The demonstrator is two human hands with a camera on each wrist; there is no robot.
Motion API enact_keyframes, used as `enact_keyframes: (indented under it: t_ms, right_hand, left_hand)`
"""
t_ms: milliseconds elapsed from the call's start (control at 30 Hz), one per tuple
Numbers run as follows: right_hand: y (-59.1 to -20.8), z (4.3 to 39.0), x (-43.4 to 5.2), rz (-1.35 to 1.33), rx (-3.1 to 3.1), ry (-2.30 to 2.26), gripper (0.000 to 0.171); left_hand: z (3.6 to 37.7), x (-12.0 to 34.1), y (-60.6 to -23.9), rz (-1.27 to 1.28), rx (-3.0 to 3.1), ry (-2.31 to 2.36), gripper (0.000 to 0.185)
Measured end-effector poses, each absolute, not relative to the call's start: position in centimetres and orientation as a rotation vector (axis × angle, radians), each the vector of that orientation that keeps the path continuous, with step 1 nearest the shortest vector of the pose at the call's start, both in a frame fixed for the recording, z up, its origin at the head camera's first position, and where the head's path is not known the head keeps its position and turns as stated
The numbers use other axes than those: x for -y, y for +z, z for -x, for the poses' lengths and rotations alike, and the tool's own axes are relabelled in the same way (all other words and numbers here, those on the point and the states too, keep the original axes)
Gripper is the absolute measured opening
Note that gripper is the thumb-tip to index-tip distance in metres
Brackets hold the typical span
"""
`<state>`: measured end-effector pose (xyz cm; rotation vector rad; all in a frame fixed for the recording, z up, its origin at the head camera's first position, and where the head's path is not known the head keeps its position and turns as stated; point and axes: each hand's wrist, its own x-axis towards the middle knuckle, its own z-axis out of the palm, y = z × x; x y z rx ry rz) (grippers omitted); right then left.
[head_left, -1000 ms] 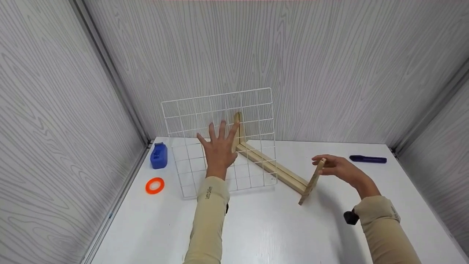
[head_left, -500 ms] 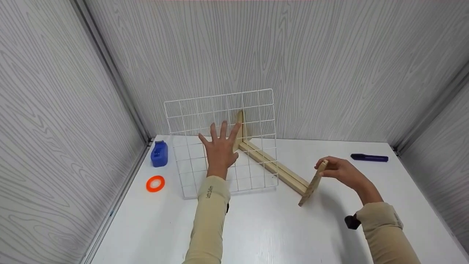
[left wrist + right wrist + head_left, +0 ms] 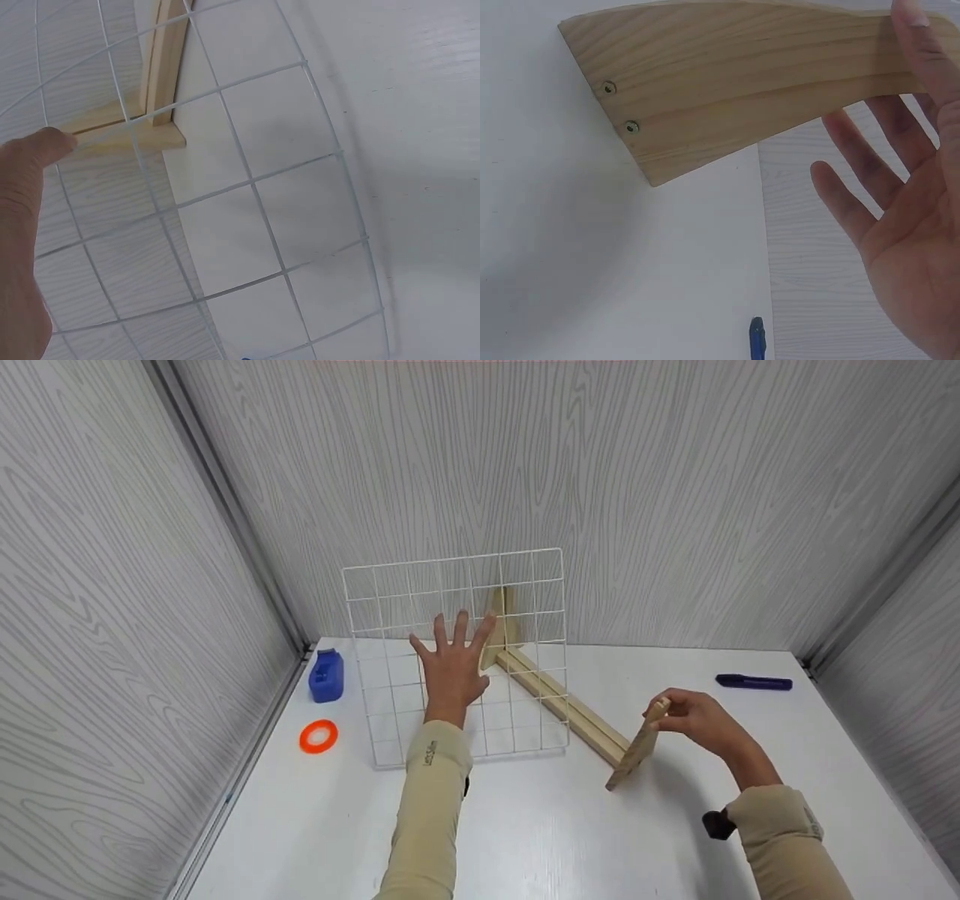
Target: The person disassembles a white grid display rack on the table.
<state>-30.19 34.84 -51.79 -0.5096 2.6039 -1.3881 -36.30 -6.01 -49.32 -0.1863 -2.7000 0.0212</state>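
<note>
In the head view my left hand (image 3: 450, 675) lies with fingers spread against a white wire grid panel (image 3: 450, 559), which stands tilted on the table. Behind the grid, a pale wooden stand has a long grooved rail (image 3: 596, 733) joining two end pieces. Its far end piece (image 3: 499, 604) shows through the mesh. My right hand (image 3: 701, 724) pinches the upper tip of the near end piece (image 3: 634, 754) between thumb and fingers. The right wrist view shows that end piece's curved outline and two bolts (image 3: 608, 88). In the left wrist view a finger (image 3: 51, 144) touches the wires.
On the white table (image 3: 540, 840), a blue tape dispenser (image 3: 326, 678) and an orange ring (image 3: 319, 736) sit at the left. A slim dark blue tool (image 3: 754, 682) lies at the back right. Grey wood-grained walls (image 3: 600, 495) enclose the back and sides.
The grid has shifted slightly right and straightened, the left hand with it. The wooden stand has turned a little, its near end coming toward me, as the right fingers closed on its tip.
</note>
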Motion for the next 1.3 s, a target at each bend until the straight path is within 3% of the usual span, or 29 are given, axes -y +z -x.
enact_keyframes:
  t_ms: [500,867,1300]
  right_hand:
    - [-52.2,28.9,-34.0,0.465,-2.623,-1.415,0.021]
    - [-52.5,28.6,-32.7,0.667,-2.362,-1.576,0.019]
    - [-53.2,27.5,-32.2,0.600,-2.427,-1.614,0.017]
  left_hand:
    - [36.3,6.5,-49.5,0.212,2.756,0.027,0.110]
    - [36.1,6.4,-49.8,0.215,2.767,0.011,0.109]
    - [35.9,6.4,-50.1,0.207,2.788,0.025,0.110]
